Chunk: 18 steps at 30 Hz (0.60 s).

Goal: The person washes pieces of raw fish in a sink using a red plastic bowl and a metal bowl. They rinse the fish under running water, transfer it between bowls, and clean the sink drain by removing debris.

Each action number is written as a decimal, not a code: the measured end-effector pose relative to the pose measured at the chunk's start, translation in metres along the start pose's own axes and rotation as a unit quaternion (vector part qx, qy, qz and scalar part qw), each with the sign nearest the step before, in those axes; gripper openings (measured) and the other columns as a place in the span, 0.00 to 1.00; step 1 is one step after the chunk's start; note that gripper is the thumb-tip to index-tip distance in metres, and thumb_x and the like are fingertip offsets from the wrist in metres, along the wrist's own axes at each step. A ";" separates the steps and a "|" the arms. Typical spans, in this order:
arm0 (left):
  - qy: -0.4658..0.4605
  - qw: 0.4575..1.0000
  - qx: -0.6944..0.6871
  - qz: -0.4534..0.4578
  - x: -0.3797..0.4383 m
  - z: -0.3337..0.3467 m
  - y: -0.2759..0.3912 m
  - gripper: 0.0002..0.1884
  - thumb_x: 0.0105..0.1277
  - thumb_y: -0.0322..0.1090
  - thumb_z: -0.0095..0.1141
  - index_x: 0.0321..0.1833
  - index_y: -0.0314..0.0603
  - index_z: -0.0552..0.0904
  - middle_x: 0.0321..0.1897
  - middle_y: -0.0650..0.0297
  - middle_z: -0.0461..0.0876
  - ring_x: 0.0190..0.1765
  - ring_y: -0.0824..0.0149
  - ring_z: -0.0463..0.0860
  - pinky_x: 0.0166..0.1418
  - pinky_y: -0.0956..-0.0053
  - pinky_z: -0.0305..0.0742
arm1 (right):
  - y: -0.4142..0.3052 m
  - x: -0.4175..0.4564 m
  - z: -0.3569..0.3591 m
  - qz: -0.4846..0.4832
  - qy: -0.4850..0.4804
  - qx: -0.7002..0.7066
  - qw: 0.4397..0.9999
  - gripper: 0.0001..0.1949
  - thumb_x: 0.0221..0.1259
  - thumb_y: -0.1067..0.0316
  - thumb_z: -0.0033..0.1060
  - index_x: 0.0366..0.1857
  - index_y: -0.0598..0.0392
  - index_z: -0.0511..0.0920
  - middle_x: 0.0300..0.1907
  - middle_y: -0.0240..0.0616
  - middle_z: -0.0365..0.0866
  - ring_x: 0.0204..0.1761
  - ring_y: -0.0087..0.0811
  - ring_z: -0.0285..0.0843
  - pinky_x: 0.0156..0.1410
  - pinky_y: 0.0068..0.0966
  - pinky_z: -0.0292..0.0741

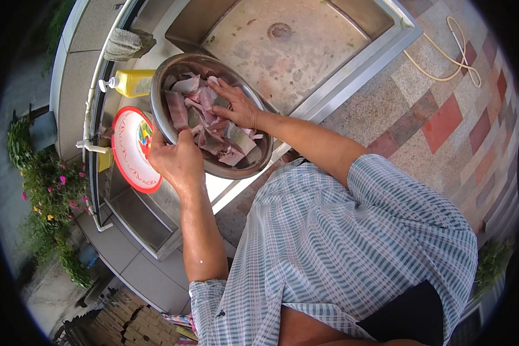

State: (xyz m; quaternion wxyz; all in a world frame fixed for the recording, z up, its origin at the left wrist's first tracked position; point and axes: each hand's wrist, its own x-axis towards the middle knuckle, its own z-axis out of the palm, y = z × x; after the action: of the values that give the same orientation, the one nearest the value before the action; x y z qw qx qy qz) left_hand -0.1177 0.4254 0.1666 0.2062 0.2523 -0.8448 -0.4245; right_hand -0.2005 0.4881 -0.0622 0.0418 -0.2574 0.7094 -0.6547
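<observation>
A round steel bowl (pixel 158 104) is tilted over the metal ledge beside a sink and holds many cut pieces of raw fish (pixel 178 111), some with greyish skin. My left hand (pixel 178 162) grips the bowl's near left rim, thumb on the inner side. My right hand (pixel 238 104) lies palm down on the fish, its fingers and thumb apart. Its fingertips touch the pieces; whether they press on one is not clear. Left of the bowl stands a white enamel basin (pixel 132 162) with a red rim and a coloured pattern, partly hidden by my left hand.
A large steel sink (pixel 350 65) with a drain lies beyond the bowl. A yellow pump bottle (pixel 134 83) and a grey cloth (pixel 123 44) are at the left, by a white pipe (pixel 88 108). A pale hose (pixel 439 80) lies on the paved floor.
</observation>
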 end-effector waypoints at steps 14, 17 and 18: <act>0.031 0.999 -0.009 -0.001 -0.004 -0.005 -0.005 0.21 0.54 0.20 0.53 0.53 0.24 0.83 0.38 0.56 0.89 0.38 0.69 0.83 0.47 0.73 0.79 | 0.000 0.001 0.001 0.000 -0.016 -0.020 1.000 0.42 0.63 0.31 0.54 0.79 0.36 0.57 0.77 0.67 0.51 0.72 0.70 0.58 0.77 0.50 0.56; 0.035 0.999 -0.009 -0.013 -0.004 -0.006 -0.003 0.21 0.54 0.21 0.53 0.52 0.23 0.83 0.37 0.57 0.88 0.37 0.69 0.83 0.46 0.73 0.79 | -0.001 0.001 -0.001 0.007 -0.020 -0.021 1.000 0.42 0.63 0.31 0.54 0.79 0.36 0.57 0.77 0.66 0.51 0.72 0.70 0.58 0.78 0.50 0.56; 0.035 0.999 -0.008 -0.019 -0.004 -0.006 -0.003 0.21 0.54 0.21 0.53 0.52 0.23 0.83 0.37 0.57 0.88 0.37 0.69 0.83 0.46 0.73 0.79 | -0.001 0.001 -0.001 0.008 -0.022 -0.021 1.000 0.42 0.63 0.31 0.54 0.79 0.36 0.57 0.77 0.66 0.51 0.72 0.70 0.58 0.78 0.50 0.56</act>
State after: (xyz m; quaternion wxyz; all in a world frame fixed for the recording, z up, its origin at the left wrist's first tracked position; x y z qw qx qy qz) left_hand -0.1100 0.4224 0.1671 0.2296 0.2818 -0.8287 -0.4256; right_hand -0.2016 0.4881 -0.0609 0.0572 -0.2666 0.7241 -0.6335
